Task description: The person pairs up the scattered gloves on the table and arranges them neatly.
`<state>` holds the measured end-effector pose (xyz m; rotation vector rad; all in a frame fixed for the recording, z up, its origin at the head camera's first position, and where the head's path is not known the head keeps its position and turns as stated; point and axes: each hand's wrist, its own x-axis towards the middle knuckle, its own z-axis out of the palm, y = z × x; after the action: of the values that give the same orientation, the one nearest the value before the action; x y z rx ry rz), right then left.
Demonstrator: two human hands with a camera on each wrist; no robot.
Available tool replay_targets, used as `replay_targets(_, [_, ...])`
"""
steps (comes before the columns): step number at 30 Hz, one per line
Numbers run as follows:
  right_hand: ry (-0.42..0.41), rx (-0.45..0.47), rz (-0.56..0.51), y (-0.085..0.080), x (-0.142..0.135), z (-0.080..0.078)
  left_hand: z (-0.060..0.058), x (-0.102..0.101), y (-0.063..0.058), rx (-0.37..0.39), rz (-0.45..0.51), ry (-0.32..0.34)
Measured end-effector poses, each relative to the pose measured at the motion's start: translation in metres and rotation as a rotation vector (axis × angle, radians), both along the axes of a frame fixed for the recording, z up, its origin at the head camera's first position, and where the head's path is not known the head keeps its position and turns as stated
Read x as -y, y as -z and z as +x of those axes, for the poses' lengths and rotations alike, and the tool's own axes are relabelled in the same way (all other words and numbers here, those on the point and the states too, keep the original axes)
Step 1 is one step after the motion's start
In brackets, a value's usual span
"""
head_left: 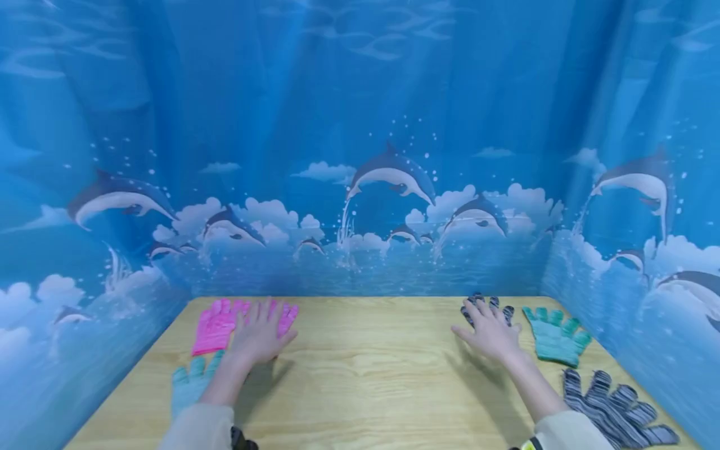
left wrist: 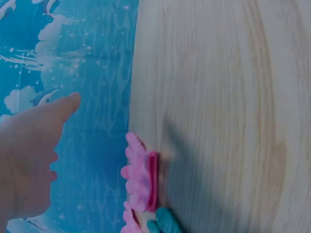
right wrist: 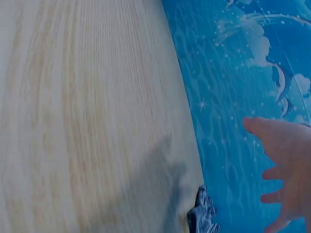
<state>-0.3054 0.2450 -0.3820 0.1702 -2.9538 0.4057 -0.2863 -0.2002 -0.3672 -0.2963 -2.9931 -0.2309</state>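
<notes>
1. A pink glove (head_left: pixel 288 317) lies partly behind the left hand (head_left: pixel 259 337); that hand's fingers are straight, gripping nothing. Its shadow falls aside on the wood, so it is probably raised over the glove.
2. A second pink glove (head_left: pixel 214 328) lies flat just left of that hand, perhaps kept near as its mate.
3. A dark glove (head_left: pixel 508 312) lies mostly hidden behind the right hand (head_left: pixel 492 331), whose fingers are spread apart with nothing in them. The right wrist view shows that hand apart from the glove.
4. Left of the left forearm is a teal glove (head_left: pixel 188 387); just right of the right hand, a green glove (head_left: pixel 557 340). Nearer the body on that side lies a striped glove (head_left: pixel 613 409).
5. Lying flat on the table (head_left: pixel 360 375) likely keeps the gloves steady; beyond both hands hangs a dolphin curtain (head_left: pixel 360 94).
</notes>
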Motion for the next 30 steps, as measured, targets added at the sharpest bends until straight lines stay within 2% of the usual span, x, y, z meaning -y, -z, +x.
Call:
replay_targets(8, [-0.080, -0.160, -0.002, -0.014, 0.027, -0.004, -0.003, 0.012, -0.009, -0.082, -0.006, -0.015])
replay_targets(13, [-0.143, -0.206, -0.031, -0.018, 0.047, -0.005, 0.000, 0.024, -0.017, -0.069, 0.005, 0.015])
replay_targets(17, [-0.205, -0.251, -0.014, -0.018, 0.064, -0.005, 0.008, 0.035, -0.022, -0.001, 0.063, 0.009])
replay_targets(23, [-0.248, -0.269, 0.010, -0.015, 0.077, -0.004, 0.026, 0.052, -0.016, 0.090, 0.112, 0.041])
replay_targets(30, [-0.258, -0.274, 0.031, -0.009, 0.076, -0.004, 0.045, 0.074, -0.004, 0.319, 0.140, 0.079])
